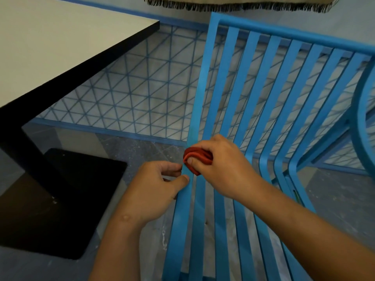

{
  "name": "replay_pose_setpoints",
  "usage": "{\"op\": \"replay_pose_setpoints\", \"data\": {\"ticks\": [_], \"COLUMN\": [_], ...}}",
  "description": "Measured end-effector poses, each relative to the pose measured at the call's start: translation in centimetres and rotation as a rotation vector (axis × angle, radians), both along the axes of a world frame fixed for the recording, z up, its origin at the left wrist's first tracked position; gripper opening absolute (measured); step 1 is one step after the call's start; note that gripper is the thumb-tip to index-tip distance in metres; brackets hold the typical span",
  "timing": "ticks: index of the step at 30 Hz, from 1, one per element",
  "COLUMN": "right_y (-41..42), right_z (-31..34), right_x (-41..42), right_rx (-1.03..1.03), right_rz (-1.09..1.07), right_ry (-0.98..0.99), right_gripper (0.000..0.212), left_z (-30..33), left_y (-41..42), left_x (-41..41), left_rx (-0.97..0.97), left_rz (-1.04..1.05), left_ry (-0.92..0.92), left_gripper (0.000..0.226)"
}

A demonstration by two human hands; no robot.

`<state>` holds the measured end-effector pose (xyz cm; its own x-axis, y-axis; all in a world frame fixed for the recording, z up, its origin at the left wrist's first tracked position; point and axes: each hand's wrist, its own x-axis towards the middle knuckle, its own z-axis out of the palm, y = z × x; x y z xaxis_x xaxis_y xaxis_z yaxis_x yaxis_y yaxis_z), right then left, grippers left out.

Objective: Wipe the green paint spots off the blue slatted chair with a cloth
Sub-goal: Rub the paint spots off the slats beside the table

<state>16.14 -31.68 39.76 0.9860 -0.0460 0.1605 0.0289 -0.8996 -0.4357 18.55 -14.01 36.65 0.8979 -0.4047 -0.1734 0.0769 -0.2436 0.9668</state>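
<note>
The blue slatted chair (251, 102) fills the right half of the head view, its back rising away from me and its seat slats running toward me. My right hand (221, 161) grips a bunched red cloth (195, 158) and presses it against the leftmost slats where the back bends into the seat. My left hand (160, 187) sits just left of the cloth, thumb and fingertips pinching the outer left slat's edge. A faint greenish tint shows on the left slat (199, 94) above the cloth. A thin green mark (296, 196) shows on a right-hand slat.
A white table (50, 49) with a black edge stands at the left on a black pedestal base (67, 201). A blue wire-mesh fence (142, 88) runs behind the chair. Another blue chair's curved edge (363, 110) is at the far right. A fringed fabric (239, 4) hangs at the top.
</note>
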Motion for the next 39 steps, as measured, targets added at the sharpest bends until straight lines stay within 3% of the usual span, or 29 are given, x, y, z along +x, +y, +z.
{"op": "replay_pose_setpoints", "data": {"ticks": [7,17,22,26,32,35,39], "right_y": [-0.2,-2.1,-1.8,0.2,2.6,2.6,1.4], "right_z": [-0.2,0.0,0.3,0.0,-0.7,-0.8,-1.1], "right_x": [3.2,12.5,9.6,4.7,-1.4,-1.3,2.0], "right_rx": [0.038,-0.108,-0.090,0.000,0.171,0.228,0.193], "right_rz": [-0.032,-0.064,-0.012,0.015,-0.001,-0.009,-0.039], "right_ry": [-0.053,-0.120,-0.059,-0.018,0.009,0.003,-0.064], "right_gripper": [0.023,0.026,0.034,0.035,0.027,0.027,0.027], "left_z": [-0.2,0.0,0.6,0.5,0.2,0.0,-0.1], "left_y": [-0.4,-0.9,0.2,1.0,1.1,0.8,-0.3], "left_x": [-0.1,0.0,0.0,0.3,0.5,0.5,0.2], "left_rx": [-0.040,-0.072,-0.023,-0.110,-0.223,-0.226,-0.201], "left_rz": [0.077,0.114,0.039,0.138,0.222,0.163,0.092], "left_ry": [-0.013,-0.024,-0.019,0.078,0.178,0.171,0.113], "left_gripper": [0.022,0.024,0.022,0.019,0.038,0.044,0.033]}}
